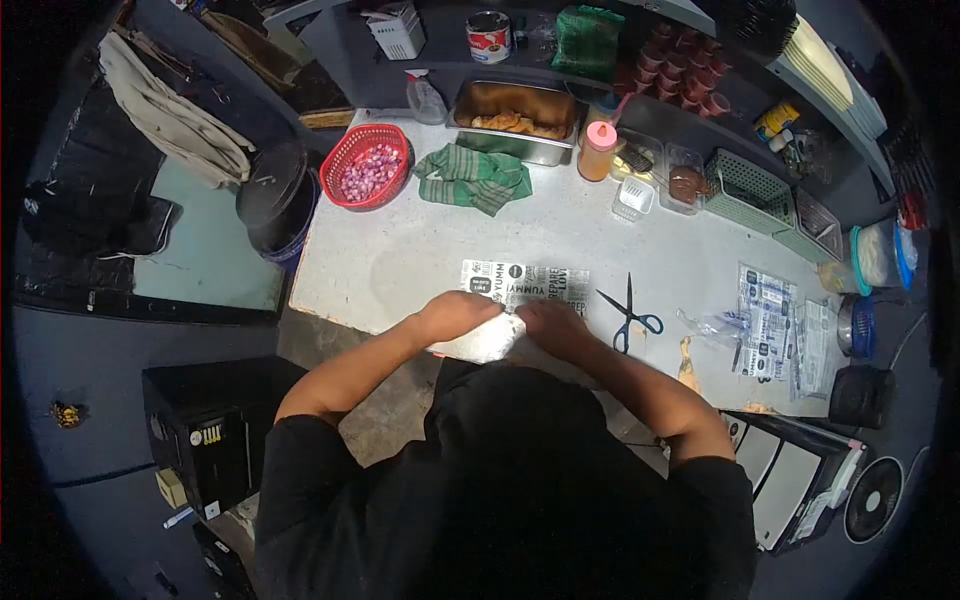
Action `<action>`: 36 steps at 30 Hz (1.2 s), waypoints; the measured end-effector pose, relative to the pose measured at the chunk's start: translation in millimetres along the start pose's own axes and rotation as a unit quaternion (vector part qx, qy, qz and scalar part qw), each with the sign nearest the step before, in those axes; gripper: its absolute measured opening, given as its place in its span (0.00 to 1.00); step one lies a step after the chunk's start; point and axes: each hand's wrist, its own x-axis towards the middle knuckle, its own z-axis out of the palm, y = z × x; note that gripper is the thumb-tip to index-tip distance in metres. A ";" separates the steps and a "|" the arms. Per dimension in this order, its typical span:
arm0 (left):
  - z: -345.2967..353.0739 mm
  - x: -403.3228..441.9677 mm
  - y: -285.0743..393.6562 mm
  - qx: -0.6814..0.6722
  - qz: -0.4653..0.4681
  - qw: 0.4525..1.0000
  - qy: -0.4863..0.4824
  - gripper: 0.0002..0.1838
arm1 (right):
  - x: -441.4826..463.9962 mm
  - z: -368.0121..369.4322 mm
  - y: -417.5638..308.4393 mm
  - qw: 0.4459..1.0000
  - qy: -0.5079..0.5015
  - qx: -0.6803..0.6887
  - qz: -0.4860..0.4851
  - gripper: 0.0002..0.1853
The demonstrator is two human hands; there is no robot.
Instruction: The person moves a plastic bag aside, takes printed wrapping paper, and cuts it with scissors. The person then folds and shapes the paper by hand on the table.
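My left hand and my right hand meet near the table's front edge, fingers closed on a shiny silvery sheet or pouch between them. The fingertips are too small to make out well. Just beyond the hands, a printed wrapper with black and white lettering lies on the white table. To the right of my right hand are scissors with dark blue handles, blades slightly apart and pointing away. Clear plastic and more printed wrappers lie farther right.
A red basket of chopped onions, a green striped cloth, a steel tray of food and a pink-capped bottle stand along the back. Green baskets and tubs line the right. A shelf runs behind.
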 end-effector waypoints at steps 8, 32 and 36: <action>-33.1 -19.3 -32.1 -0.168 -0.193 0.947 0.193 0.16 | 18.8 -101.3 -2.2 0.987 0.001 0.069 0.142 0.09; 77.9 79.2 36.6 -0.459 -0.393 0.730 0.319 0.21 | -136.5 -75.6 10.3 0.843 0.107 -0.001 0.528 0.36; 32.3 89.3 49.4 -0.425 -0.446 0.746 0.252 0.22 | -153.9 -63.0 19.2 0.854 0.128 -0.037 0.502 0.31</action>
